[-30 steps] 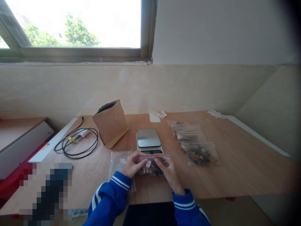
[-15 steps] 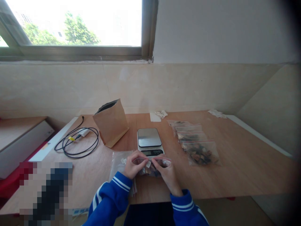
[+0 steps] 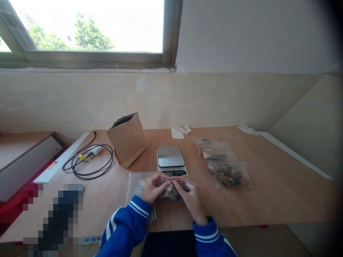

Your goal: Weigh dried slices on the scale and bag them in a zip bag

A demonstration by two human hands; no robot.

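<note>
Near the front edge of the counter (image 3: 268, 200), both hands are closed on the top of one small zip bag (image 3: 174, 187) holding dark, dried-looking pieces. The left hand (image 3: 151, 189) pinches the red seal strip at its left end, and the right hand (image 3: 189, 200) pinches it just right of the middle, fingers curled over the strip. The bag is held just above the counter, right in front of the scale (image 3: 170, 160).

My reading of the risk: if the strip is only partly pressed, the seal could gape, and pieces could spill onto the counter once the bag tips. A hard squeeze might also trap air or crush the contents. Under the left wrist lies a stack of empty bags (image 3: 135, 184), slippery plastic that a sleeve could drag toward the edge.

Just beyond the hands, the scale sits close enough that a forward nudge could knock it. To its right, a row of filled bags (image 3: 223, 164) overlaps like shingles. Farther left stands an open brown paper pouch (image 3: 128, 142), leaning, which a bump could tip, with a coiled black cable (image 3: 88, 162) beside it.
</note>
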